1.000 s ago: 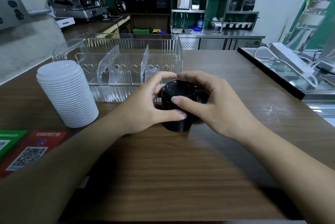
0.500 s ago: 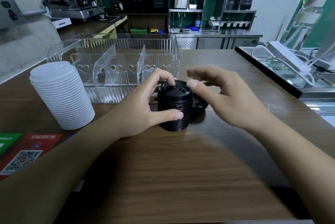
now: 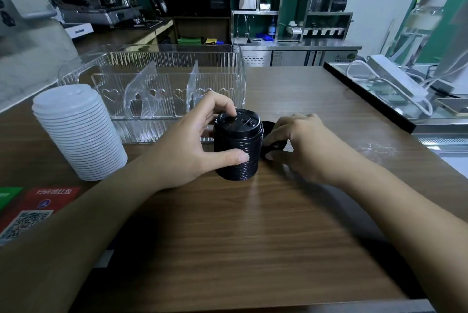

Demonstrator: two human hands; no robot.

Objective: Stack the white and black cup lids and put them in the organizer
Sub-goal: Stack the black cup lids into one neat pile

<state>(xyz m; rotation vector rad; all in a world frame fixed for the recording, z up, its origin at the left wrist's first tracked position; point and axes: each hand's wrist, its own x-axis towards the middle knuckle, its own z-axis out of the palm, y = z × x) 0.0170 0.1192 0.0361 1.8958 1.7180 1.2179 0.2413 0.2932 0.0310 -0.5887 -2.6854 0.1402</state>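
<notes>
centre of frame: the left hand (image 3: pixel 192 140) holds an upright stack of black lids (image 3: pixel 237 145) on the wooden counter (image 3: pixel 253 236), thumb on the side and fingers curled over the top. just right of it, the right hand (image 3: pixel 301 143) pinches a loose black lid (image 3: pixel 272 147) lying beside the stack. left of frame: a stack of white lids (image 3: pixel 76 133). behind both, upper centre: a clear organizer (image 3: pixel 157 77) with dividers.
</notes>
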